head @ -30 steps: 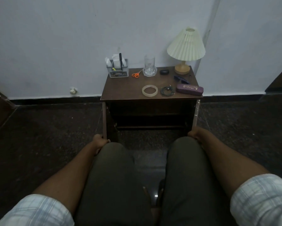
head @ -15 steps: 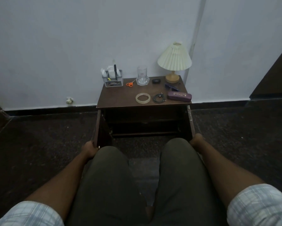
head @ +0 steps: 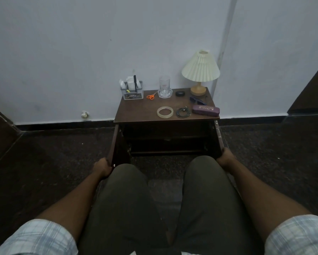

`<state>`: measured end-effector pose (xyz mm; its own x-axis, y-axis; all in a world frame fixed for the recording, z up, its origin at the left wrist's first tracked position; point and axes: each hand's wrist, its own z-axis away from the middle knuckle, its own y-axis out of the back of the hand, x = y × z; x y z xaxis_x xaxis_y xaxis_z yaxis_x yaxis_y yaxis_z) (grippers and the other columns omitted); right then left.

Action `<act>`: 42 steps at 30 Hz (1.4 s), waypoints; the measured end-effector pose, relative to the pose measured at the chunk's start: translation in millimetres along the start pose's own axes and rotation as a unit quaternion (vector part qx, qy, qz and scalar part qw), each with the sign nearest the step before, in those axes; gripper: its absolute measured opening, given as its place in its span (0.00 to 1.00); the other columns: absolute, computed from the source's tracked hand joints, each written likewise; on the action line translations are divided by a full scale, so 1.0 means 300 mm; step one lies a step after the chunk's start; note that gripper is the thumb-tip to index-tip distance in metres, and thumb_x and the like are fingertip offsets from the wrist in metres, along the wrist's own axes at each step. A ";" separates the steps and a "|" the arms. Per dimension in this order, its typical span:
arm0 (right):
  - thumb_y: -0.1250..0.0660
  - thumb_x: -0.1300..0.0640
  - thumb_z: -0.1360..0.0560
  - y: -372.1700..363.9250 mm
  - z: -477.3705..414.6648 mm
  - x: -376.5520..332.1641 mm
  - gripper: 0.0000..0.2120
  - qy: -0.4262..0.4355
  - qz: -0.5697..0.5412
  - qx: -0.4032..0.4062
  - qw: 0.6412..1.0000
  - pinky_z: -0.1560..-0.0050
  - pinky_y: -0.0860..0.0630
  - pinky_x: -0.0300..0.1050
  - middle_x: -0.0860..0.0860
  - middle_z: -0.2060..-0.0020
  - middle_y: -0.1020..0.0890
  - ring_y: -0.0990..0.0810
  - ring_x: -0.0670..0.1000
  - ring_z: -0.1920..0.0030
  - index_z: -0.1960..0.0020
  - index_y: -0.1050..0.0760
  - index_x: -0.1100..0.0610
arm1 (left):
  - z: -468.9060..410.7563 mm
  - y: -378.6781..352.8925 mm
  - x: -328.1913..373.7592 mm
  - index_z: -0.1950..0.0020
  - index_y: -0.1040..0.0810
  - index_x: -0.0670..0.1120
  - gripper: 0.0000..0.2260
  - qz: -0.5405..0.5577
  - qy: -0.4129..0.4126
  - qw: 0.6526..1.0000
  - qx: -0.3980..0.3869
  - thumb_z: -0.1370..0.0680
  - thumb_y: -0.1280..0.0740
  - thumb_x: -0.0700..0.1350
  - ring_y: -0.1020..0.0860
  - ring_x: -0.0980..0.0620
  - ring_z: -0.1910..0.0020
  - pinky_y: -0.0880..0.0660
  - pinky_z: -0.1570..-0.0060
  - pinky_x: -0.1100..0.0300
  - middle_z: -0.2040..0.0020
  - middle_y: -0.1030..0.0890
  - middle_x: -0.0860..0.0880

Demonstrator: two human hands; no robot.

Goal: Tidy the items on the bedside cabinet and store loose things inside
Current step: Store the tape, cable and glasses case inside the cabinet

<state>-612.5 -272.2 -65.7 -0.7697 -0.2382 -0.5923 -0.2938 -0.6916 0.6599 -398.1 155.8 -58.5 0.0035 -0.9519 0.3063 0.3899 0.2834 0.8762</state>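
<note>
Bedside cabinet (head: 136, 113) open, fingers of left hand (head: 102, 167) gripping left door (head: 117, 144), right hand (head: 226, 159) gripping right door (head: 219, 138)

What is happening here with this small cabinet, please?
A person holds both cabinet doors open: the left hand grips the left door, the right hand the right door. The tape roll, coiled cable, purple case, sunglasses and scissors lie on the cabinet top, not yet stored. The inside is too dark to see.

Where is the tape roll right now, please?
In the head view, the tape roll lies near the front edge of the cabinet top, around the middle, left of the coiled cable.
</note>
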 end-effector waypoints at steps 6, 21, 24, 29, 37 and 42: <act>0.28 0.53 0.29 0.018 0.017 -0.061 0.28 0.026 0.036 -0.001 0.999 0.33 0.28 0.59 0.61 0.37 0.22 0.23 0.63 0.37 0.30 0.28 0.57 | 0.010 0.008 0.021 0.30 0.31 0.39 0.27 -0.012 -0.018 1.000 -0.020 0.23 0.29 0.52 0.26 0.37 0.33 0.27 0.38 0.50 0.32 0.25 0.38; 0.30 0.51 0.24 0.018 0.107 -0.412 0.30 0.157 0.098 -0.053 0.981 0.34 0.26 0.55 0.57 0.32 0.25 0.25 0.57 0.34 0.26 0.34 0.57 | 0.079 0.133 0.282 0.28 0.29 0.42 0.24 0.047 -0.151 0.986 0.060 0.23 0.31 0.43 0.25 0.43 0.34 0.25 0.37 0.49 0.32 0.24 0.41; 0.29 0.52 0.24 0.004 0.113 -0.472 0.30 0.203 0.107 -0.045 0.972 0.31 0.28 0.54 0.56 0.30 0.26 0.27 0.57 0.30 0.25 0.34 0.57 | 0.066 0.139 0.334 0.28 0.29 0.43 0.23 0.075 -0.181 0.979 0.058 0.22 0.31 0.44 0.25 0.45 0.33 0.26 0.34 0.50 0.31 0.24 0.42; 0.30 0.52 0.23 -0.025 0.079 -0.550 0.25 0.257 0.113 -0.052 0.958 0.34 0.27 0.51 0.54 0.33 0.23 0.25 0.54 0.33 0.29 0.29 0.55 | 0.028 0.125 0.410 0.30 0.26 0.44 0.20 0.124 -0.189 0.972 0.057 0.21 0.31 0.43 0.24 0.47 0.34 0.26 0.34 0.51 0.33 0.22 0.44; 0.31 0.52 0.23 -0.113 -0.043 -0.704 0.21 0.300 0.133 -0.046 0.943 0.34 0.27 0.50 0.52 0.34 0.22 0.25 0.52 0.33 0.31 0.27 0.53 | -0.129 0.094 0.522 0.33 0.23 0.44 0.16 0.191 -0.183 0.962 0.065 0.21 0.32 0.41 0.23 0.48 0.37 0.25 0.35 0.50 0.36 0.20 0.45; 0.31 0.55 0.24 -0.192 -0.176 -0.842 0.20 0.334 0.142 -0.036 0.931 0.35 0.28 0.47 0.54 0.35 0.22 0.24 0.54 0.33 0.33 0.25 0.57 | -0.324 0.105 0.589 0.34 0.23 0.45 0.15 0.209 -0.179 0.959 0.066 0.21 0.33 0.40 0.22 0.50 0.38 0.25 0.37 0.54 0.36 0.20 0.46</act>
<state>-371.3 -208.2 21.6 -0.2794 -0.7732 -0.5693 -0.0746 -0.5736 0.8157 -295.8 -14.9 -13.0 -0.1921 -0.6572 0.7288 0.3035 0.6664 0.6810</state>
